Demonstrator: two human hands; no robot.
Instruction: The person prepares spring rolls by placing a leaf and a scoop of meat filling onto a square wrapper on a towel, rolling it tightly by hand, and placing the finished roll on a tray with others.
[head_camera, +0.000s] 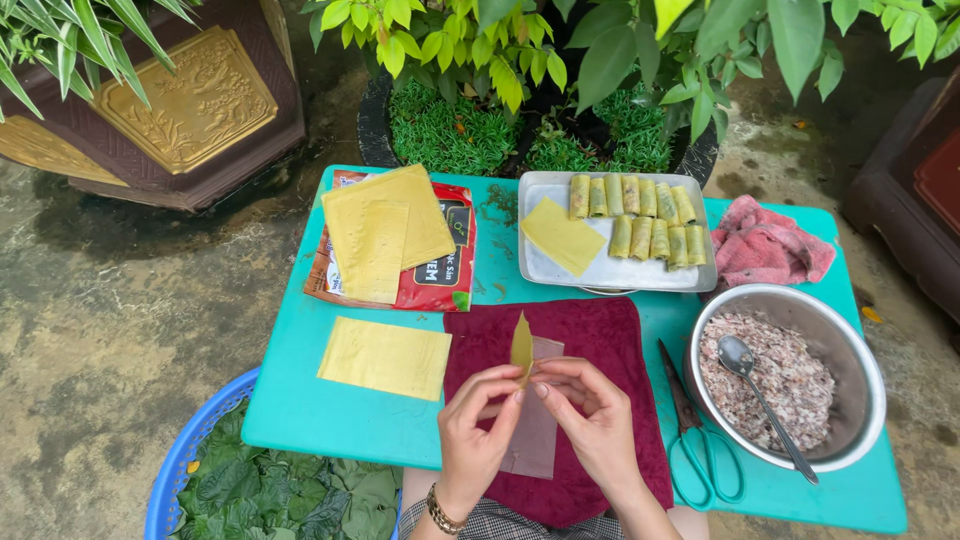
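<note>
- The surface (300, 420) is a teal plastic table standing outdoors on wet, stained concrete, with potted plants (520, 110) behind it.
- At the far left, a blue basket (175, 470) of green leaves sits on the ground by the table's near corner.
- One red packet (430, 285) lies at the back left, with two yellow sheets stacked on it; one more sheet (385, 357) lies flat in front.
- On the dark red cloth (600, 340), the left hand (475, 425) and right hand (590, 420) meet; the fingers (515, 385) of both pinch one small yellow wrapper (522, 345) upright, above a pale sheet on the cloth.
- One metal tray (600, 275) holds one yellow sheet and eleven rolls (640, 215) in two rows.
- One pair of green-handled scissors (700, 440) lies right of the cloth.
- One steel bowl (860, 400) of minced filling holds one spoon (745, 365).
- One pink rag (770, 245) lies at the back right.
</note>
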